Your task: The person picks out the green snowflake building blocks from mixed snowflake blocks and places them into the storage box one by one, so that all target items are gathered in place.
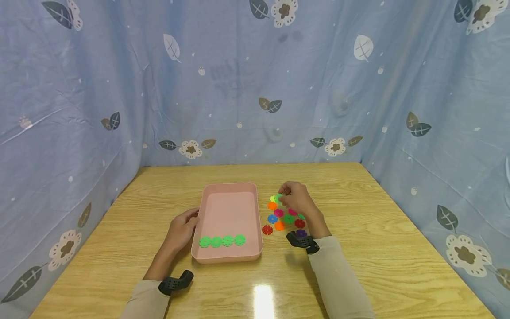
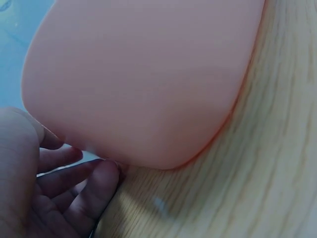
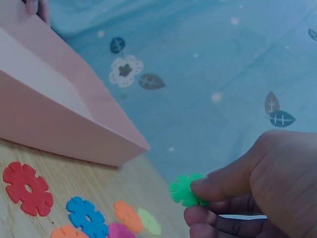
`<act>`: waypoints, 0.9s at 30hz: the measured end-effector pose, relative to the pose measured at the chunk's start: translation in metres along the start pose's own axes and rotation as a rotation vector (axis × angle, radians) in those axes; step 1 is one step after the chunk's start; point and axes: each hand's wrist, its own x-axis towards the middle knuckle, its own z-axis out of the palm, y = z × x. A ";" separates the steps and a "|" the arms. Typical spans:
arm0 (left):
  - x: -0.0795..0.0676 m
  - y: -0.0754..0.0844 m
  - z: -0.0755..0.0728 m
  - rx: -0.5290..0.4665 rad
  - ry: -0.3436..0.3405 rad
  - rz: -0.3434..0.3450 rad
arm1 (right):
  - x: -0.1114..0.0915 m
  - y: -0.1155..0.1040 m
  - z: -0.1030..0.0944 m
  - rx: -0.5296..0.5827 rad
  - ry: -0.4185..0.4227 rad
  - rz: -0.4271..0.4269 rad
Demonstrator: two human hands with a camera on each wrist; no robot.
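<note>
My left hand (image 1: pixel 181 231) grips the left rim of a pink plastic tray (image 1: pixel 229 210), with a finger inside the wall and the rest outside. Between thumb and fingers, my right hand (image 1: pixel 298 201) pinches a green snowflake-shaped building disc (image 3: pixel 181 190), raised over the loose discs right of the tray. Inside the tray, a row of several green discs (image 1: pixel 227 240) lies along the near end. Loose on the table are a red disc (image 3: pixel 28 189), a blue disc (image 3: pixel 87 217) and several orange, pink, yellow, green and purple ones, some partly hidden by my right hand.
The tray stands on a wood-grain table (image 1: pixel 167 186), with the loose discs close to its right wall. A blue curtain (image 1: pixel 239 79) with flowers and leaves surrounds the table at the back and sides. Each wrist wears a black strap mount (image 1: pixel 175 282).
</note>
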 end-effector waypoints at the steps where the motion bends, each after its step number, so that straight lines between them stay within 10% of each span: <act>1: 0.000 0.000 0.000 0.005 -0.001 0.004 | 0.000 -0.001 0.000 0.013 0.003 -0.006; 27: -0.001 0.001 -0.001 -0.025 -0.014 0.003 | -0.003 -0.028 0.011 0.132 -0.063 -0.074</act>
